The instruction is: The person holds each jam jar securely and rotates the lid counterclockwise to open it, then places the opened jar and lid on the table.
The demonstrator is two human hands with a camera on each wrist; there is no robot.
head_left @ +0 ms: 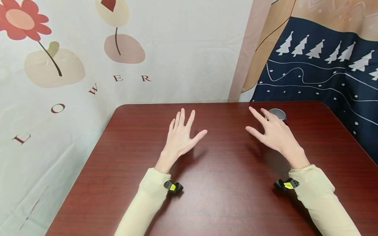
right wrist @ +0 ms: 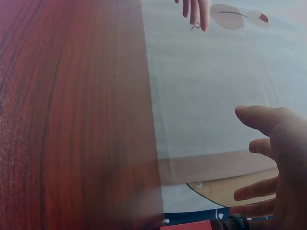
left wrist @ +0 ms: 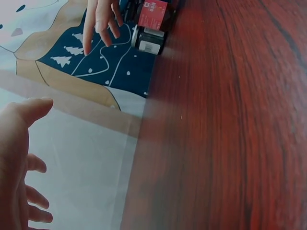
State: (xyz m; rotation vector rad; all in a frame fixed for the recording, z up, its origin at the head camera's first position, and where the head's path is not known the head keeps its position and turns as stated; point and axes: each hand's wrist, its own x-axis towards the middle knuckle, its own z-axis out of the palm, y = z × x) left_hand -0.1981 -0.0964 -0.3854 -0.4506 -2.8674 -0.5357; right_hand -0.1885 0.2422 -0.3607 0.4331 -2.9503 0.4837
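My left hand [head_left: 180, 136] hovers over the middle of the table with its fingers spread, holding nothing. My right hand [head_left: 276, 134], also spread and holding nothing, is over the right part of the table. Just beyond it stands a round container with a grey lid [head_left: 277, 113], its body mostly hidden by that hand. The left wrist view shows a dark jar with a white label [left wrist: 149, 40] beside a red-labelled item [left wrist: 153, 15]. At the bottom of the right wrist view are a red surface [right wrist: 187, 225] and a black ridged cap [right wrist: 238, 222], both cut off.
The reddish-brown wooden table [head_left: 224, 196] has rounded far corners. Behind it hangs a pale cloth [head_left: 189, 59] with printed flowers and letters, and a navy cloth with white trees [head_left: 310, 72] at the right. Each sleeve cuff carries a small black device [head_left: 173, 186].
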